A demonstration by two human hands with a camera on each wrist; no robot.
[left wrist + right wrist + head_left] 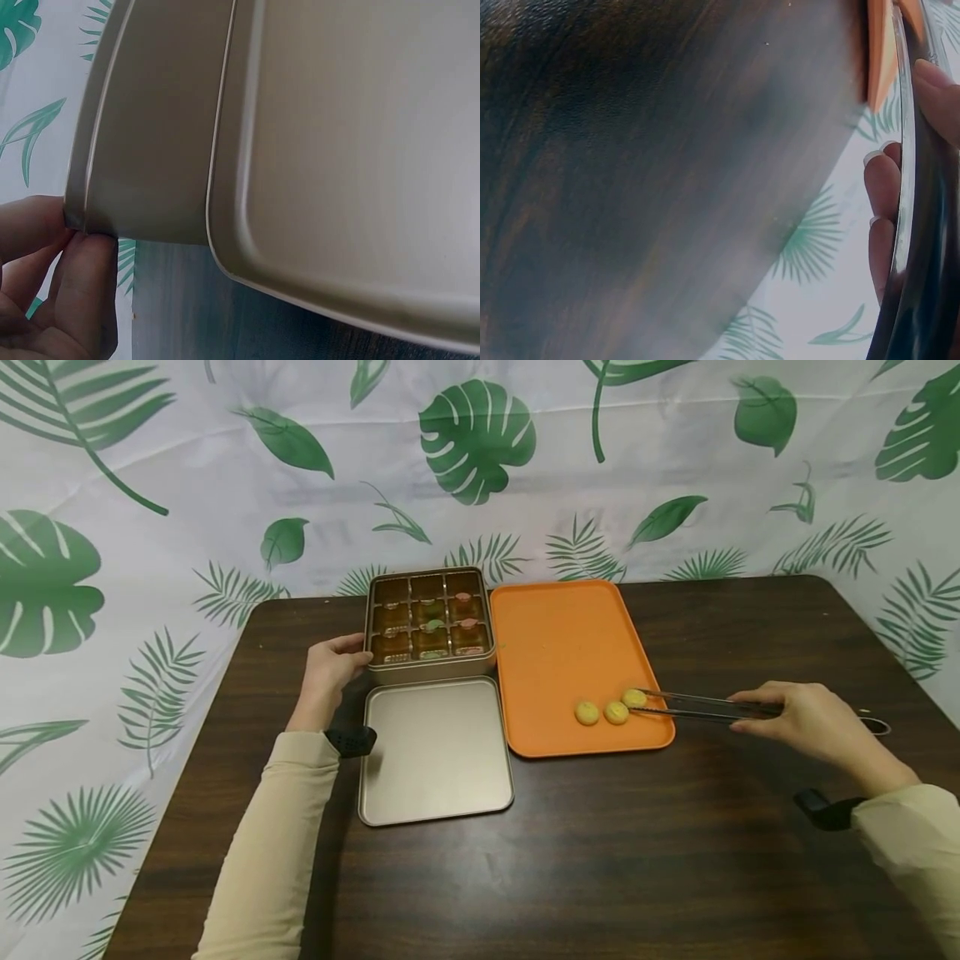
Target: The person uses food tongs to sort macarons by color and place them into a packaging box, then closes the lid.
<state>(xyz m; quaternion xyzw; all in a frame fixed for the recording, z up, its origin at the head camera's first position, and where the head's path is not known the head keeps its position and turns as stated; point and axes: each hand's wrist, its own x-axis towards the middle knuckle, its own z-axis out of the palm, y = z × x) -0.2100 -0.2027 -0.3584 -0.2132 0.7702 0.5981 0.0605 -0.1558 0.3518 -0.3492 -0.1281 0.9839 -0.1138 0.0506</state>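
Note:
My right hand [806, 722] holds a pair of dark metal tongs [697, 706], thumb on one side and fingers on the other. The tong tips lie on either side of the rightmost of three round yellow cookies [634, 697] on an orange tray [566, 643]; whether they touch it I cannot tell. At the front left corner of a gold tin box [431, 672], my left hand [330, 672] grips the rim between thumb and fingers. Inside the box is a divided insert with pink and green round pieces [435, 625] in its middle and right columns.
A flat gold lid [438, 752] lies in front of the box, left of the tray. All stand on a dark wooden table [585, 852]. Behind it hangs a white leaf-patterned cloth [322, 543]. The tongs' ring end [876, 726] sticks out beyond my right hand.

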